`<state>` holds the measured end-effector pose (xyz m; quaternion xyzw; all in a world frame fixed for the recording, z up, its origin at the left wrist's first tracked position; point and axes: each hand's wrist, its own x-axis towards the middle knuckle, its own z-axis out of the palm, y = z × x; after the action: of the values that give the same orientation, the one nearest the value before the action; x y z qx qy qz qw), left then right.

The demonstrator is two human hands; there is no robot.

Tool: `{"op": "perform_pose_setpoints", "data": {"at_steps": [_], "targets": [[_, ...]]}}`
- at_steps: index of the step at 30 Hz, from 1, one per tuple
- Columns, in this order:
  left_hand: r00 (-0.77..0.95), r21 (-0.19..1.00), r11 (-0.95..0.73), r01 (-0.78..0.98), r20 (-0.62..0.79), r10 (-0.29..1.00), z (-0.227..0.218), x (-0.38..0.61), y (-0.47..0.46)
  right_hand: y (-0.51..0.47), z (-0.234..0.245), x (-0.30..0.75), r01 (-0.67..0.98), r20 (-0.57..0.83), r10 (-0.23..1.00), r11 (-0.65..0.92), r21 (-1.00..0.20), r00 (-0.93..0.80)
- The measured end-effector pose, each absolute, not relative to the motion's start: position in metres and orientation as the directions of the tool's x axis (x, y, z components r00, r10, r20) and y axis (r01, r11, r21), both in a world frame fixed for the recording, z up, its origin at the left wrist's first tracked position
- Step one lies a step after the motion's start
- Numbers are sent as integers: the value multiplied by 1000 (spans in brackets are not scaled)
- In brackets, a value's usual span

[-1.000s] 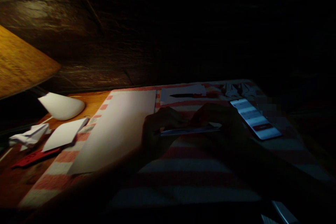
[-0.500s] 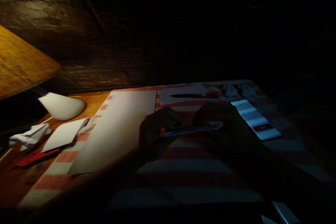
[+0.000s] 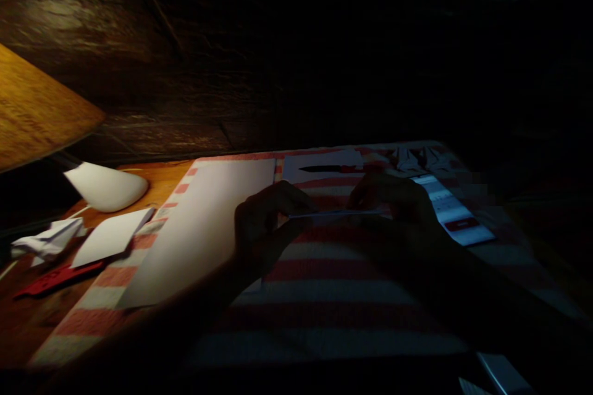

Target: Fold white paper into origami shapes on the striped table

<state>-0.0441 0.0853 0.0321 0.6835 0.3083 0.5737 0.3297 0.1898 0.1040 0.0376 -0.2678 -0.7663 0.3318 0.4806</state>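
A thin piece of folded paper (image 3: pixel 338 214) is held up edge-on above the striped cloth. My left hand (image 3: pixel 266 216) pinches its left end between thumb and fingers. At the other end, my right hand (image 3: pixel 401 207) has its fingers closed on the paper. Both hands are in deep shadow, so the folds and exact finger contacts are hard to make out. Beneath and left of my left hand lies a large white sheet (image 3: pixel 208 216). A lit phone (image 3: pixel 447 203) lies beside my right hand, which partly covers it.
Behind the hands, a knife (image 3: pixel 324 168) rests across a smaller paper sheet (image 3: pixel 294 166). Folded paper figures (image 3: pixel 406 159) stand at the far right. A lamp (image 3: pixel 109 186), a crumpled paper piece (image 3: pixel 50 239), white paper squares (image 3: pixel 113 234) and a red object (image 3: pixel 58 279) occupy the left.
The folded paper has tilted from slanting to nearly level and edge-on. My left hand has shifted slightly left; my right hand has turned and now covers more of the phone.
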Motion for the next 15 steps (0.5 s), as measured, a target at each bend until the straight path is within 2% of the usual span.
{"op": "perform_pose_setpoints", "data": {"at_steps": [4, 9, 15], "targets": [[143, 864, -501, -47, 502, 853, 25, -46, 87, 100, 40, 187, 117, 499, 785, 571, -813, -366], [66, 901, -434, -13, 434, 899, 18, -46, 89, 97, 43, 182, 139, 368, 898, 407, -903, -240], [91, 939, -320, -127, 333, 939, 24, -40, 91, 101, 41, 182, -14, 253, 934, 258, -966, -253]]}}
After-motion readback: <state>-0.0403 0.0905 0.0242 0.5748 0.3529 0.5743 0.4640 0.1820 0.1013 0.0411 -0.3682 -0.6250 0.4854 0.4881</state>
